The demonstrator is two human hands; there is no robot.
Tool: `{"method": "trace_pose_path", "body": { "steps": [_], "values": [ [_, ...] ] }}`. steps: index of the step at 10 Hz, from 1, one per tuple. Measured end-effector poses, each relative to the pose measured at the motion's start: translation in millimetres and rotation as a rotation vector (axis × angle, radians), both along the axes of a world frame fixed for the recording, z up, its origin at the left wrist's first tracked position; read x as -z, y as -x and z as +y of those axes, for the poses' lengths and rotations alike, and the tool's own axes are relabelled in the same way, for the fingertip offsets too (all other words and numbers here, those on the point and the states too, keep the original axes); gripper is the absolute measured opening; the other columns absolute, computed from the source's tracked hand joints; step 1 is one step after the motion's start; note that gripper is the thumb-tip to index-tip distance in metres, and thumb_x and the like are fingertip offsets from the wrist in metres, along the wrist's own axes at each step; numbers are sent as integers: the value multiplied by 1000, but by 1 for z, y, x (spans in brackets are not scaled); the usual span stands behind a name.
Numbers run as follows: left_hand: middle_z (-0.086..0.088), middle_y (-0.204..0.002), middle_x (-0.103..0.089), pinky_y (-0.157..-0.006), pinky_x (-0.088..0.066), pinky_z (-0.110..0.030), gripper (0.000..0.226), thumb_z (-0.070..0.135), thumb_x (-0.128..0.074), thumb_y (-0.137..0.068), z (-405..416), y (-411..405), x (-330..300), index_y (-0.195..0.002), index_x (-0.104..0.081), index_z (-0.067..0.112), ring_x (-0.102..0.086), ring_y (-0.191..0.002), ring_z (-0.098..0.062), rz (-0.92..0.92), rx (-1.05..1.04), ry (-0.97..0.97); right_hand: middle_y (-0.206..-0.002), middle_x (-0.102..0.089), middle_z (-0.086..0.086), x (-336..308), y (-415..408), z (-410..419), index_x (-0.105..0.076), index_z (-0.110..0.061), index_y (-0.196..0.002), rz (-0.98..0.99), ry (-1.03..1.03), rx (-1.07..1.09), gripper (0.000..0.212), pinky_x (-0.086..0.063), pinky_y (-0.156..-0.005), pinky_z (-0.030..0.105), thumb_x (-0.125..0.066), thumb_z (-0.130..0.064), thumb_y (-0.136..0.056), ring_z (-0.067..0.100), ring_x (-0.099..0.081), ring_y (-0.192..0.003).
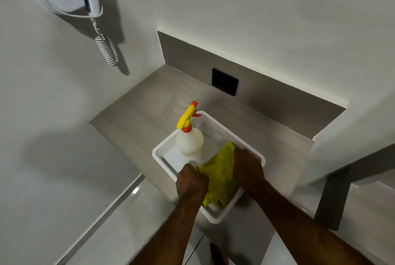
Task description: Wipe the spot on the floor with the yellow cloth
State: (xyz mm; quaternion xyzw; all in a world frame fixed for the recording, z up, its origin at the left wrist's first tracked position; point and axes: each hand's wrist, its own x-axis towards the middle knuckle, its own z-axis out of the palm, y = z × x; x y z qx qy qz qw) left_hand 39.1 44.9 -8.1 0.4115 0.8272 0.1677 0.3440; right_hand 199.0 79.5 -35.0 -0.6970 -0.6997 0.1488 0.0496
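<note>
head view: both hands down in the white tray [162, 147] on the grey counter [136, 115]. left hand [191, 181] fisted on the near-left edge of the yellow cloth [220, 175]; right hand [248, 168] clamped on its far-right edge. cloth bunched, lying in the right half of the tray, one end draped toward the near rim.

step looks like lifting the cloth out. best gathered into one hand, raised straight up clear of the rim, kept away from the spray bottle [189, 138] so it doesn't tip.

tray contents: bottle upright at left, yellow-and-orange trigger head; cloth at right. nothing else i can make out.

floor spot not identifiable here.
</note>
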Motion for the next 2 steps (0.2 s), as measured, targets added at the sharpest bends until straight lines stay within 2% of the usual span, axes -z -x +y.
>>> {"method": "trace_pose_path", "body": {
  "steps": [1,2],
  "values": [
    [-6,-94,-66,-63,-46,-33,9,12,-52,-79,-5,2,0,-87,-53,14,-64,-88,-29,284,236,-128,-107,-68,11,-3,3,-4,-64,-9,-109,-228,-12,-91,22,-56,-82,40,-64,-19,-89,30,-68,-95],
    [-6,-97,-67,-68,-52,-33,16,18,-56,-81,-10,13,-4,-95,-62,12,-64,-89,-26,421,387,-287,-86,-73,13,-11,16,-8,-73,-10,-77,-331,-96,-150,12,-62,-71,38,-81,-14,-69,31,-71,-78]
  ]
}}
